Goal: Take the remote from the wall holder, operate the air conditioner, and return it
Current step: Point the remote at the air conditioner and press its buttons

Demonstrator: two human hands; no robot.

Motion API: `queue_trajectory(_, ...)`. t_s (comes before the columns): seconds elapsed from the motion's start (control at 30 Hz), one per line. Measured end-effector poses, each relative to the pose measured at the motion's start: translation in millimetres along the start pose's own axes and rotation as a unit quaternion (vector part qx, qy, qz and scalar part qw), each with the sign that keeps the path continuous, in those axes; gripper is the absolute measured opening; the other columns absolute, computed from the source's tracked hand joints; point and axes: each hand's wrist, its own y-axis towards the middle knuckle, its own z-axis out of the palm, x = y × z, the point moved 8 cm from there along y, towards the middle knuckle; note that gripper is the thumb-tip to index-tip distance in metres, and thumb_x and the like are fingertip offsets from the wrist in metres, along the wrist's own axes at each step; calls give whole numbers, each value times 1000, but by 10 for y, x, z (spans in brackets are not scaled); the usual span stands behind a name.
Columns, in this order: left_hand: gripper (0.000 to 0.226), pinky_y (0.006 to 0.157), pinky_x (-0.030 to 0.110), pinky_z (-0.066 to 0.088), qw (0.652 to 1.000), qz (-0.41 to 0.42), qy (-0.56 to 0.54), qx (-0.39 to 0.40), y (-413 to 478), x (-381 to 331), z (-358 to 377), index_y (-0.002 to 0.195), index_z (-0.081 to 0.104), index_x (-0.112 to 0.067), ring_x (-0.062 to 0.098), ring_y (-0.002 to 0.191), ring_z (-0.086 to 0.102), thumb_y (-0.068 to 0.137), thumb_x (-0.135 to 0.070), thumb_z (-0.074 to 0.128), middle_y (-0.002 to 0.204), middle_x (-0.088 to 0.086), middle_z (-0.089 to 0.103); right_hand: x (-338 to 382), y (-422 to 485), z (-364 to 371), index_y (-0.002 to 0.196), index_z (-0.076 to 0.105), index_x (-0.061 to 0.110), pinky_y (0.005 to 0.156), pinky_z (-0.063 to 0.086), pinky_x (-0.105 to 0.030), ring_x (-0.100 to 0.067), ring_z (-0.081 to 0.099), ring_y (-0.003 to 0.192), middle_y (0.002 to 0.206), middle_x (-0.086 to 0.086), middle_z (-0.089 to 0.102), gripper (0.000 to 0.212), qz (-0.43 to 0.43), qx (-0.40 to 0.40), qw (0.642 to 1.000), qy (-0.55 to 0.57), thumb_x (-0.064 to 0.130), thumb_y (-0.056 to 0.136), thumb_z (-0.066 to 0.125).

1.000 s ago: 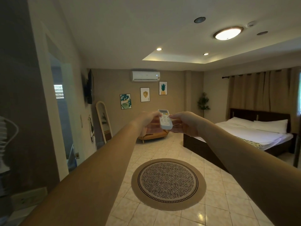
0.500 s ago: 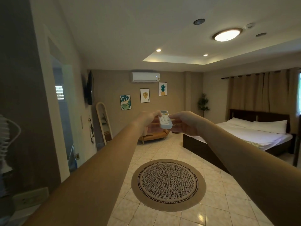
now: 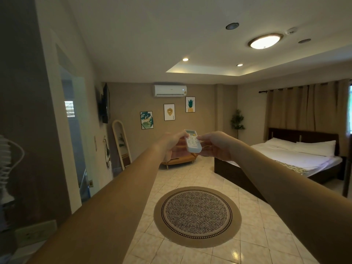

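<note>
Two bare arms reach forward at chest height, raising a white remote (image 3: 193, 141) toward the air conditioner (image 3: 170, 90) high on the far wall, likely so its signal carries. The left hand (image 3: 171, 142) wraps the remote from below, its grip closed around the body. The right hand (image 3: 215, 144) steadies the other edge, a fingertip (image 3: 199, 138) resting on the buttons.

Remote and air conditioner, positions

White remote (image 3: 193, 143): held in mid-air, display end tilted up and away, button face toward the camera, pointing toward the far wall. White air conditioner (image 3: 170, 90): mounted high on that wall, just below the ceiling, well apart from the remote.
</note>
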Motion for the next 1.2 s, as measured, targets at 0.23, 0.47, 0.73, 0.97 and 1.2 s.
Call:
queue_trajectory(0.23,23,53,29,65,1000,7,2,5,8,7,-8,117,73,-10,19,67,79,100,-25,69,92,9,80,-15,50,-2,127,67,5,62,66,-28,-23,82,85,99,-13,82,27,-7,-2,1000,-5,19,104,64)
queue_trajectory(0.47,17,49,29,62,999,38,10,25,-3,-33,1,116,72,-12,16,59,80,102,-21,66,83,8,81,-7,28,-23,128,66,14,77,68,-38,-28,81,97,108,-15,79,25,-52,13,999,-4,16,104,63)
queue_trajectory(0.73,27,64,45,67,994,97,-6,52,7,6,30,127,70,-21,32,93,80,100,-18,70,114,13,79,-19,-4,-67,135,64,20,84,67,-41,-26,80,100,113,-11,77,31,-127,6,991,-47,21,105,63)
queue_trajectory(0.97,23,80,58,66,993,97,-27,55,61,99,52,111,73,-36,31,99,77,99,-17,72,112,7,78,-28,-28,-112,134,66,23,75,68,-38,-21,81,92,109,-8,78,30,-180,-21,981,-65,17,105,62)
queue_trajectory(1.2,30,81,58,65,992,105,-35,59,78,129,77,116,73,-38,32,109,74,97,-15,74,122,7,74,-56,-74,-142,132,66,25,75,68,-38,-22,82,95,111,-10,80,30,-200,-16,979,-46,15,104,62)
